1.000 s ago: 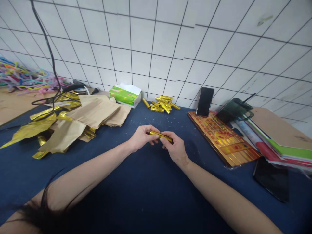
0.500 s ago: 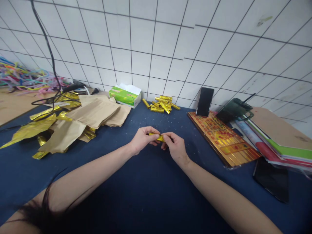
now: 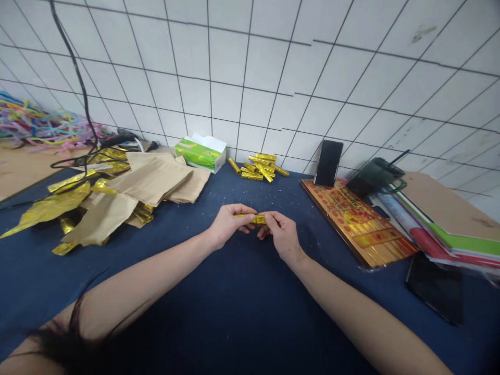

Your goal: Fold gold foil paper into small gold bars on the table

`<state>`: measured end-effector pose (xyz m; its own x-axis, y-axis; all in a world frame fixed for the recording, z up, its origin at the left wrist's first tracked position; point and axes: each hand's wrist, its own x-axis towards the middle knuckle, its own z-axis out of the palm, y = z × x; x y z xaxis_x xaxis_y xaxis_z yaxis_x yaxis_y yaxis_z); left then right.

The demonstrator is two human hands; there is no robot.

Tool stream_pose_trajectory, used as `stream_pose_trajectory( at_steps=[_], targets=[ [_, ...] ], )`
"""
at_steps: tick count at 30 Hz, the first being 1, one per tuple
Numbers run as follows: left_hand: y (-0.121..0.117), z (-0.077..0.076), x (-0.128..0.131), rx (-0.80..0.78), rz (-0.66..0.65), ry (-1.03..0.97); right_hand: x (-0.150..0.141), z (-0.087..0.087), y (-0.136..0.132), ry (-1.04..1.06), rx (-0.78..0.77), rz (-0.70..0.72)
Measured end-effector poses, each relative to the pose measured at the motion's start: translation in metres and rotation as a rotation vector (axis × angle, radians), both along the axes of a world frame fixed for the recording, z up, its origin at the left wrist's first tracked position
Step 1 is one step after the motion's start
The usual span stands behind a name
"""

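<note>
Together, our two hands grip one gold roll

Between the fingertips of our left hand (image 3: 227, 226) and our right hand (image 3: 284, 233) we hold a small gold roll (image 3: 258, 219), lying crosswise, its shiny middle showing in the gap between our thumbs. Our left hand pinches its left part, thumb on the near side; our right hand closes thumb and fingers on its right end. Our fingers hide both ends, and we cannot tell whether the roll touches the blue tabletop (image 3: 242, 307) under our hands.

Straight beyond our hands, near the tiled wall (image 3: 253, 57), we have a loose pile of gold rolls (image 3: 263, 169). Just left of that pile, beyond our left hand, sits a green tissue box (image 3: 201, 153) with white tissue at its top. Farther left of our left hand we see brown paper sheets (image 3: 156, 177) overlapping crumpled gold foil (image 3: 50, 211), and a black cable (image 3: 80, 78) hanging down behind them. Farthest out on that side lies a heap of coloured fuzzy strips (image 3: 42, 122).

Right of our right hand lies a flat gold-and-red box (image 3: 359, 229), with a dark phone (image 3: 328, 162) standing at its far end. Beyond the box we find a dark mug (image 3: 375, 177); farther right, a stack of folders (image 3: 457, 219), and nearer to us, a flat black device (image 3: 437, 289).
</note>
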<state>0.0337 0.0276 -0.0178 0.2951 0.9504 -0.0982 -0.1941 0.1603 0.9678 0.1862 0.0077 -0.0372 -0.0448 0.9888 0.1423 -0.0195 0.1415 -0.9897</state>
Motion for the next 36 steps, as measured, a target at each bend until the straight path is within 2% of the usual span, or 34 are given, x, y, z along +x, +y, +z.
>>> stream_pose_trajectory(
  at_steps=[11,21,30,36],
  targets=[
    [-0.0019,-0.0030,0.0024,-0.018,0.032,-0.003,-0.0009,0.0004,0.0015,0.066,-0.054,-0.007],
    [-0.0032,-0.0014,0.0040,0.104,0.098,0.035,-0.0017,0.0009,0.0010,0.064,-0.011,-0.032],
    [-0.0035,-0.0039,0.0042,0.116,0.081,0.065,-0.0021,0.0010,0.0013,0.024,0.022,-0.040],
    [-0.0041,-0.0033,0.0039,0.111,0.097,0.015,-0.0031,0.0028,0.0006,0.053,0.081,-0.090]
  ],
)
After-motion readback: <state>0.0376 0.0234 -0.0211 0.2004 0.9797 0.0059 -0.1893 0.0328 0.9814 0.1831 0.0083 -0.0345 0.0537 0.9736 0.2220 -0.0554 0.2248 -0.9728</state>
